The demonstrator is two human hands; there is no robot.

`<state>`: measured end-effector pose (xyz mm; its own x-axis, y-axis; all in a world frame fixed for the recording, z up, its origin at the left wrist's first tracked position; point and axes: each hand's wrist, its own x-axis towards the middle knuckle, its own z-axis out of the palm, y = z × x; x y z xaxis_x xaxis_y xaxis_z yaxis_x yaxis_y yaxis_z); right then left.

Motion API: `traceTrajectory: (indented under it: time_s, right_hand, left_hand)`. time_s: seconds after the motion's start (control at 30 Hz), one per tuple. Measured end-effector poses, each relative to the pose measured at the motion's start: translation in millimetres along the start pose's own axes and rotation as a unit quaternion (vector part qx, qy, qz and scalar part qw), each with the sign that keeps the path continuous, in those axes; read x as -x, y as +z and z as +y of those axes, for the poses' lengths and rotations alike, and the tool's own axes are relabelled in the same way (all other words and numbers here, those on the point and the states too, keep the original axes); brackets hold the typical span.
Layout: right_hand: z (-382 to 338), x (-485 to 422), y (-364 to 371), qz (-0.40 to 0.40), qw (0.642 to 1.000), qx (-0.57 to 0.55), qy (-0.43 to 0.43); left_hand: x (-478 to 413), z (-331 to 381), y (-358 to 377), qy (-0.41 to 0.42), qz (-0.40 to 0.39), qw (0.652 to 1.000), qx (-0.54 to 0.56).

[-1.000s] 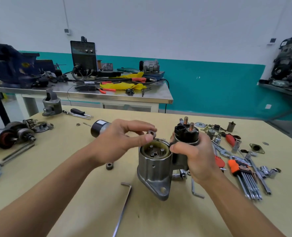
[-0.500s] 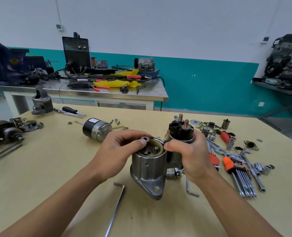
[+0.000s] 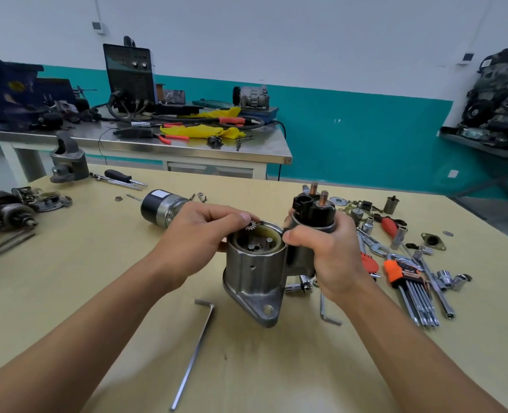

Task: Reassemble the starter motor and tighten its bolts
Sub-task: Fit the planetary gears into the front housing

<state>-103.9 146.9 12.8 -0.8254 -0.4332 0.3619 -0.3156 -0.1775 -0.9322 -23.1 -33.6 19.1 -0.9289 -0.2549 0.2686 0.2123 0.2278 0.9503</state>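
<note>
Left hand (image 3: pixel 193 242) is pinching small gear (image 3: pixel 250 225) over housing (image 3: pixel 255 272) rim | right hand (image 3: pixel 327 254) is gripping solenoid (image 3: pixel 314 210) | motor can (image 3: pixel 162 205) label too blurred to read | hex key (image 3: pixel 196 350) lying near the housing

bare tabletop (image 3: pixel 68 308) left, hex key (image 3: pixel 193 353) front, sockets (image 3: pixel 452 280) crowding right
</note>
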Motion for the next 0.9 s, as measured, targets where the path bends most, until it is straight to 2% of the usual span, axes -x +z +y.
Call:
traceTrajectory:
  time_s: [0.2, 0.4, 0.6, 0.67, 0.7, 0.77, 0.8, 0.9]
  right_hand:
    - [0.0, 0.3, -0.4, -0.005, 1.0, -0.007, 0.0]
    - [-0.8, 0.5, -1.0, -0.011, 1.0, -0.01, -0.006]
    - [-1.9, 1.0, -1.5, -0.012, 1.0, -0.005, 0.0]
    - [-2.3, 0.9, -1.7, -0.014, 1.0, -0.009, 0.0]
    - [-2.7, 1.2, -1.6, -0.016, 1.0, -0.009, -0.002]
    - [-3.2, 1.5, -1.4, -0.019, 1.0, -0.004, -0.007]
    - [-2.9, 1.6, -1.5, -0.019, 1.0, -0.002, -0.008]
    - [-1.9, 1.0, -1.7, -0.013, 1.0, -0.008, -0.003]
  left_hand:
    - [-10.3, 10.6, -5.7, -0.075, -0.054, 0.995, 0.034]
    - [-21.0, 18.7, -14.9, -0.089, -0.127, 0.988, -0.011]
    - [-22.8, 13.6, -15.0, -0.091, -0.132, 0.987, 0.012]
    - [-21.7, 7.1, -19.7, -0.078, -0.079, 0.994, 0.022]
    - [-21.4, 3.6, -26.1, -0.066, -0.038, 0.997, 0.004]
    - [-20.3, -0.3, -47.0, -0.036, 0.016, 0.99, -0.136]
    - [-19.1, -1.8, -59.7, -0.036, 0.002, 0.972, -0.233]
    - [-11.2, -4.2, -84.4, -0.12, -0.16, 0.871, -0.448]
